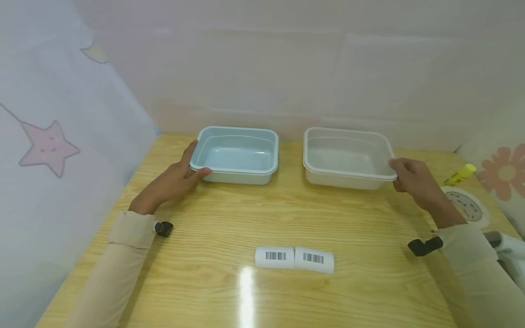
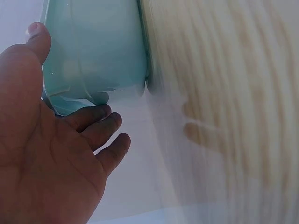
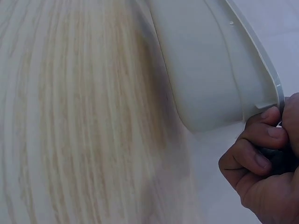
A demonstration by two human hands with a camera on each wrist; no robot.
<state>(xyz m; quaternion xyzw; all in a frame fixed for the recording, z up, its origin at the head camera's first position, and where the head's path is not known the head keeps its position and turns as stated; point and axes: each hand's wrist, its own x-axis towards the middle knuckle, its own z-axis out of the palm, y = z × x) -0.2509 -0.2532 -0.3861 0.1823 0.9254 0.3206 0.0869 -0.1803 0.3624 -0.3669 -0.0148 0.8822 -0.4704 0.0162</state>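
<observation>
A pale blue plastic container stands at the back left of the table. My left hand rests on its left end, thumb over the front corner of the rim and fingers stretched along the side. In the left wrist view, three fingertips lie loosely under the rim. To the right is a whitish plastic container. My right hand pinches its right rim between thumb and curled fingers. A shadow shows along the underside of this container in the right wrist view.
Two white rolls with barcodes lie end to end near the front middle of the wooden table. A yellow marker and a round white dial are at the right, partly behind the right arm. A pale wall rises behind.
</observation>
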